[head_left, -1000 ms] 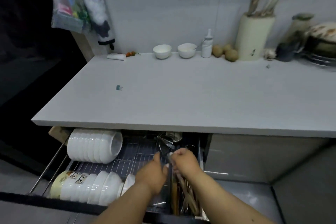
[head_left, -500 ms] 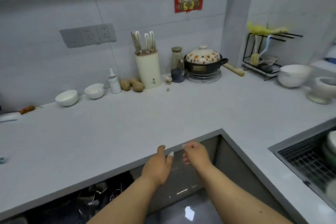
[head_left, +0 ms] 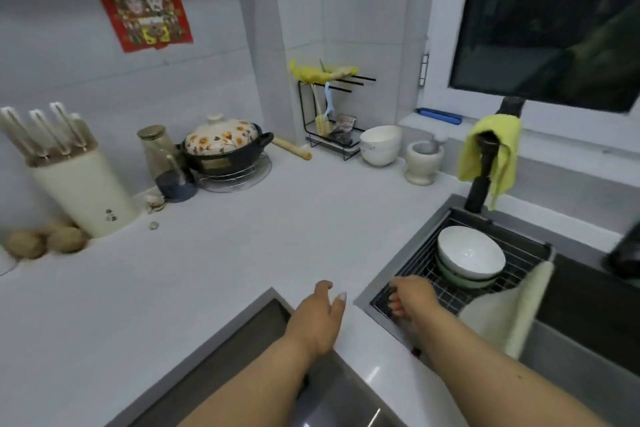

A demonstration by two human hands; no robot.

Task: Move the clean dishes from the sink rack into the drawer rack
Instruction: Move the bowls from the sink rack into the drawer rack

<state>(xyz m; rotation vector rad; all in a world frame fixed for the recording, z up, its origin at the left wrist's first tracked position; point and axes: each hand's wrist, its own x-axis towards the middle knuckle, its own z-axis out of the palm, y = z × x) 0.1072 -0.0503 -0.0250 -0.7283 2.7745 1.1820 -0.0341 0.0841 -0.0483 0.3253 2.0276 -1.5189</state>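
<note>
A wire sink rack (head_left: 434, 282) lies in the sink at the right. On it stands a white bowl (head_left: 470, 253) stacked on a pale green bowl (head_left: 465, 280). My right hand (head_left: 410, 296) hovers over the near left corner of the rack, fingers loosely curled down, holding nothing. My left hand (head_left: 320, 317) hangs over the counter edge beside it, fingers relaxed and empty. The drawer rack is out of view below the counter.
A white cloth (head_left: 509, 308) drapes over the rack's right edge. A black faucet (head_left: 485, 170) carries a yellow cloth (head_left: 498, 149). On the counter stand a knife block (head_left: 83, 191), a flowered pot (head_left: 225, 146), a white bowl stack (head_left: 381, 146) and a mortar (head_left: 424, 159).
My view swung right from the open drawer to the sink. Both hands left the drawer's utensil section and moved to the sink rack, empty.
</note>
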